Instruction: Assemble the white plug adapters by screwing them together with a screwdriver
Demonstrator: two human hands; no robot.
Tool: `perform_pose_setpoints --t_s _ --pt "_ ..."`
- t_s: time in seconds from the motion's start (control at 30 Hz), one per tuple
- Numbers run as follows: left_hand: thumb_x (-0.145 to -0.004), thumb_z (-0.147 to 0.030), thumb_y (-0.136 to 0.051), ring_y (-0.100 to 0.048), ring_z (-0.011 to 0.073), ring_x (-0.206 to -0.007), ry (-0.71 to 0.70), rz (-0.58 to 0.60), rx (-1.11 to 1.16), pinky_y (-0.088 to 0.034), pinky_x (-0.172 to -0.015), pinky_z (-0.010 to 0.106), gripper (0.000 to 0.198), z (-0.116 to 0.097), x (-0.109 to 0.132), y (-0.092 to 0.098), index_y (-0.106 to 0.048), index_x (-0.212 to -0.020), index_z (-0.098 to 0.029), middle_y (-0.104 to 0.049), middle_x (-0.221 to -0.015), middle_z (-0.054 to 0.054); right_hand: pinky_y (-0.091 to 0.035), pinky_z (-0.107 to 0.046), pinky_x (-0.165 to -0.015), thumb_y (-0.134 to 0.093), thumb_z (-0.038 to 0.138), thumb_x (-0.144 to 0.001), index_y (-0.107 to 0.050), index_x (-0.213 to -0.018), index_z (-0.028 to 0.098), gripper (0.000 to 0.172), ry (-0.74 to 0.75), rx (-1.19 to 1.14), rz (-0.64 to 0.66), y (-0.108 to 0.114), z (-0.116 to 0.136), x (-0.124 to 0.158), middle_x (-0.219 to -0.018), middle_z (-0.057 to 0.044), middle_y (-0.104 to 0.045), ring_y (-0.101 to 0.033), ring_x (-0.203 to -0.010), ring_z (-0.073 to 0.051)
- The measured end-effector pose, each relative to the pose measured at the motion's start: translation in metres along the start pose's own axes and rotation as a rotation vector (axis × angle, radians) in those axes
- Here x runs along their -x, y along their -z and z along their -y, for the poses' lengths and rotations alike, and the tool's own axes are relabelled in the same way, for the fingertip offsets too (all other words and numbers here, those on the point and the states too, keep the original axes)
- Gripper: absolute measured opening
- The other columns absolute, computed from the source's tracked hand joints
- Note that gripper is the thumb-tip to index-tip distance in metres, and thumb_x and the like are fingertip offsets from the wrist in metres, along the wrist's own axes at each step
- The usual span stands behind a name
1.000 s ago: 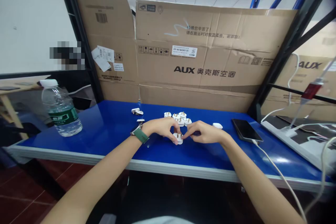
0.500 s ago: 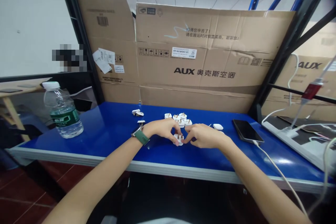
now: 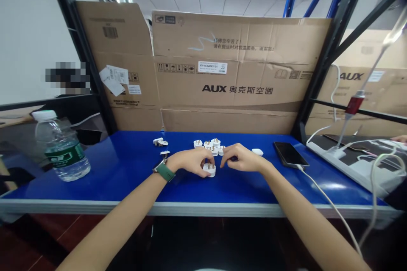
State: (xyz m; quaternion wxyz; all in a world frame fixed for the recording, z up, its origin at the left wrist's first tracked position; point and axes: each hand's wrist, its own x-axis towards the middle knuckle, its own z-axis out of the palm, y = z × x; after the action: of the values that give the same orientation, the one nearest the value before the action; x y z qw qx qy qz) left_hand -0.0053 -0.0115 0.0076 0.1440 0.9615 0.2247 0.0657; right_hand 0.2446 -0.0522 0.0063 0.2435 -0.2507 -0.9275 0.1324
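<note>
My left hand point(image 3: 192, 161), a green-strapped watch point(image 3: 165, 171) on its wrist, grips a small white plug part point(image 3: 209, 171) between thumb and fingers, with its metal pins facing up. Just to the right, apart from that part, is my right hand point(image 3: 243, 159). Its index finger points down and the others are bent; I see nothing held in it. Behind the hands stands a cluster of several similar white plug parts point(image 3: 197, 144) with brass-coloured pins. More white pieces point(image 3: 160, 141) lie beyond my left wrist, one with its pins down.
A water bottle point(image 3: 62, 148) stands at the left of the blue table point(image 3: 127, 178). A white piece point(image 3: 257, 151), a phone point(image 3: 290, 154) with a cable and a white power strip point(image 3: 343, 169) lie on the right. Cardboard point(image 3: 229, 110) walls off the back. A person sits far left.
My right hand has drawn away from the plug part, leaving a gap. My left hand still holds it. The whole view has shifted a little with my head.
</note>
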Motion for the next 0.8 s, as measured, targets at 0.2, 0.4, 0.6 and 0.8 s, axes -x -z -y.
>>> perform_pose_setpoints --t_s 0.2,0.4,0.6,0.8 --pt "-0.069 -0.045 -0.088 -0.062 0.0140 -0.073 -0.008 0.048 0.134 -0.045 -0.064 0.022 0.045 0.007 0.000 0.001 -0.077 -0.104 -0.018 -0.072 -0.096 0.005 -0.044 -0.024 -0.070 -0.050 0.006 -0.088 -0.074 -0.114 0.019 0.038 -0.122 0.109 -0.058 -0.003 -0.005 0.001 -0.089 -0.004 -0.075 -0.064 -0.072 -0.015" --pt "-0.071 -0.040 -0.086 -0.066 0.0142 -0.077 0.024 -0.074 0.319 -0.051 -0.067 0.022 0.042 0.012 0.001 0.003 -0.077 -0.104 -0.017 -0.073 -0.100 0.006 -0.047 -0.024 -0.071 -0.055 0.024 -0.099 -0.070 -0.118 0.020 0.024 -0.129 -0.009 -0.118 -0.003 -0.007 0.000 -0.087 -0.003 -0.075 -0.066 -0.075 -0.015" --pt "-0.072 -0.042 -0.086 -0.069 0.0150 -0.073 0.109 -0.291 0.630 -0.056 -0.065 0.026 0.052 0.022 -0.001 0.010 -0.073 -0.113 -0.012 -0.074 -0.100 0.009 -0.049 -0.023 -0.069 -0.063 0.028 -0.097 -0.069 -0.124 0.021 0.028 -0.078 -0.044 -0.366 -0.006 -0.005 -0.001 -0.101 -0.006 -0.076 -0.068 -0.080 -0.015" --pt "-0.075 -0.042 -0.085 -0.068 0.0133 -0.067 0.121 -0.217 0.673 -0.056 -0.065 0.025 0.044 0.020 -0.001 0.008 -0.076 -0.108 -0.013 -0.074 -0.088 0.006 -0.051 -0.027 -0.080 -0.064 0.026 -0.097 -0.065 -0.136 0.024 0.040 -0.017 0.013 -0.230 -0.017 0.000 -0.003 -0.099 -0.006 -0.077 -0.069 -0.086 -0.018"
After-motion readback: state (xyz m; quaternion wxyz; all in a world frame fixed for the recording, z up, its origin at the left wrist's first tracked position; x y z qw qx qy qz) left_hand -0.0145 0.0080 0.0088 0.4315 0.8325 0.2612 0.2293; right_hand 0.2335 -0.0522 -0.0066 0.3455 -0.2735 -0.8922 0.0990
